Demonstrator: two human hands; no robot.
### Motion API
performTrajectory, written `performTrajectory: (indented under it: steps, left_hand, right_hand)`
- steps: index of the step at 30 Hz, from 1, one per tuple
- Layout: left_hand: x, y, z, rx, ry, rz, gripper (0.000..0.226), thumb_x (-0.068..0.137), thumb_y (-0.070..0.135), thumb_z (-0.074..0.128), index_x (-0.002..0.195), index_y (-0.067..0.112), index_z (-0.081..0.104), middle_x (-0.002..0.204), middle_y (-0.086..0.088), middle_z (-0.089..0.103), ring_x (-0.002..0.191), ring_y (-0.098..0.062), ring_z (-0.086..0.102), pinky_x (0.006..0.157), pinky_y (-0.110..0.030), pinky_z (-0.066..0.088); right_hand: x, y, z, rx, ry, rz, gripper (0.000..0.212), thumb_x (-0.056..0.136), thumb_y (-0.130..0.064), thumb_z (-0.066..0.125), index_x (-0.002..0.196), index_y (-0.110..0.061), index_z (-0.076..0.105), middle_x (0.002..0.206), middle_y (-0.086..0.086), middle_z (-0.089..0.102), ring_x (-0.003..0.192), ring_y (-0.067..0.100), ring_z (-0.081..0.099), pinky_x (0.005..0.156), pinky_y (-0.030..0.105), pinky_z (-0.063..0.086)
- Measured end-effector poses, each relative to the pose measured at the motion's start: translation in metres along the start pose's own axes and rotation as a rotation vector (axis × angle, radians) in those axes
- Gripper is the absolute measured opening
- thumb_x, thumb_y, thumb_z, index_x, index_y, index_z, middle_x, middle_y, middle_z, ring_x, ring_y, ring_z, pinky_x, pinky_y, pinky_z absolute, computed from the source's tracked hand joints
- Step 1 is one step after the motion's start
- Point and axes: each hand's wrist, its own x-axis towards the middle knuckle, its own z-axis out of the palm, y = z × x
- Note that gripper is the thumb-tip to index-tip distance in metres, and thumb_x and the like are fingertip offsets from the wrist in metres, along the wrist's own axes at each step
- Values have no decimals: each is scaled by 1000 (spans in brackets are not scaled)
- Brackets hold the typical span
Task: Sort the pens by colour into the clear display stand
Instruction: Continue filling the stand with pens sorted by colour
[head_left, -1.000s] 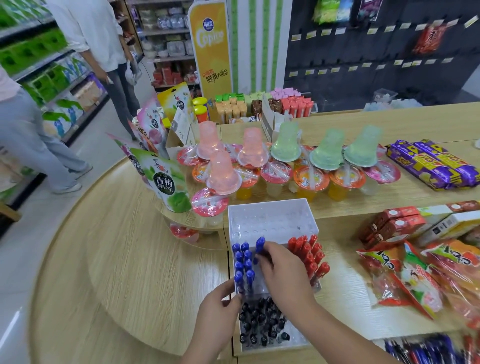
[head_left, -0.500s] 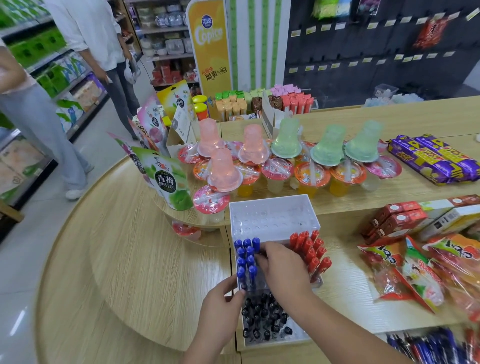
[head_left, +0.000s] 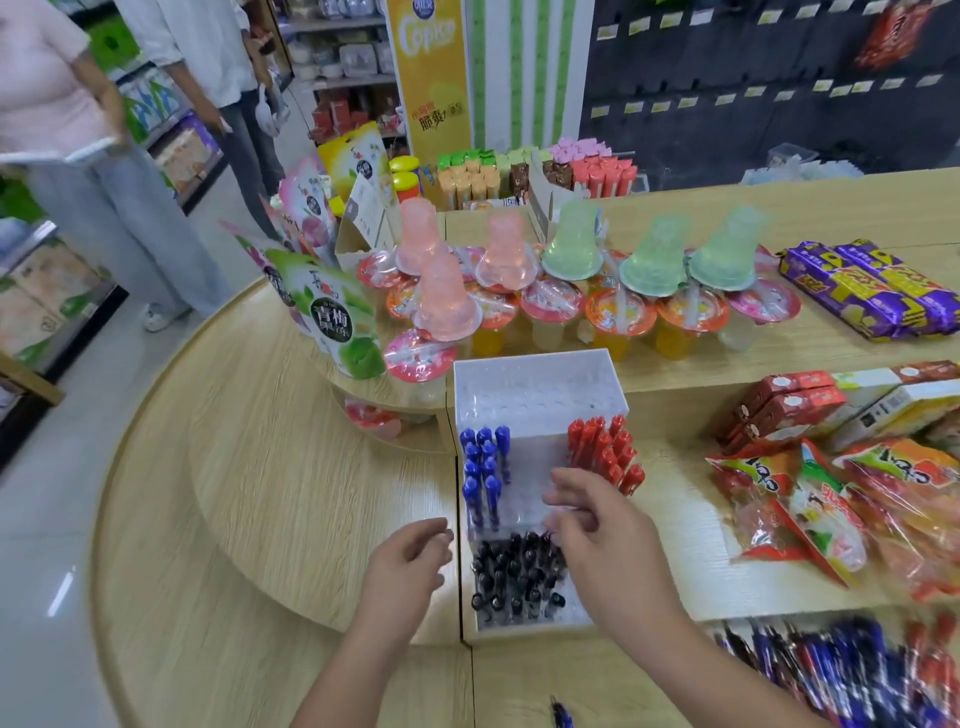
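Stand (head_left: 540, 387) upright before you; blue pens (head_left: 485, 465) in its left columns, red pens (head_left: 605, 449) in its right, black pens (head_left: 517, 571) filling its near rows, middle and far holes bare. Your right hand (head_left: 597, 525) hovers over the stand's middle, fingers loosely spread, holding nothing; your left hand (head_left: 410, 561) sits just beside the stand's left wall, fingers slack and empty, contact with the wall not resolvable. Handling, judged: pens light, stiff, smooth plastic, apt to roll; pinch one at mid-barrel, coloured end up, and lower it straight into a hole. Stand looks light too, so steady its wall while you seat a pen. Unsorted pens (head_left: 831, 670) lie right of and nearer than the stand, cut by the frame edge and blurred; blue and red show, count impossible. A stray pen (head_left: 561, 717) nearer than the stand is half cropped. Your right hand hides the stand's near-middle holes; black pens too crowded to count
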Motion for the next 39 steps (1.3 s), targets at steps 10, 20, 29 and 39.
performTrajectory:
  steps: [10,20,29,39]
  left_hand:
    - [-49,-147,42,49,187,-326,12,94,15,58,88,12,68,87,-8,70,83,-24,65,73,-34,51]
    - [-71,-238,166,300,123,-374,18,83,25,74,79,30,57,74,12,64,67,2,58,56,-5,41]
    - [-39,-258,186,390,197,-466,10,85,33,68,78,26,65,71,10,68,67,-7,63,57,-25,45]
    - [-36,-212,160,-11,-55,-490,17,86,12,68,73,16,78,64,-4,71,54,-11,63,57,-28,56]
  right_hand:
    - [-105,192,-60,-149,11,300,26,93,-14,62,93,-40,63,81,-16,69,76,3,67,67,23,55]
    - [-143,296,40,-464,-503,372,38,95,-33,51,133,-34,49,125,-15,58,106,-1,59,87,16,46]
    - [-117,291,94,-526,-412,505,19,91,-43,44,89,-27,55,74,-4,61,70,13,60,59,31,44]
    - [-101,273,66,112,-392,684,8,80,-4,72,85,-11,73,67,0,74,59,7,66,57,19,50]
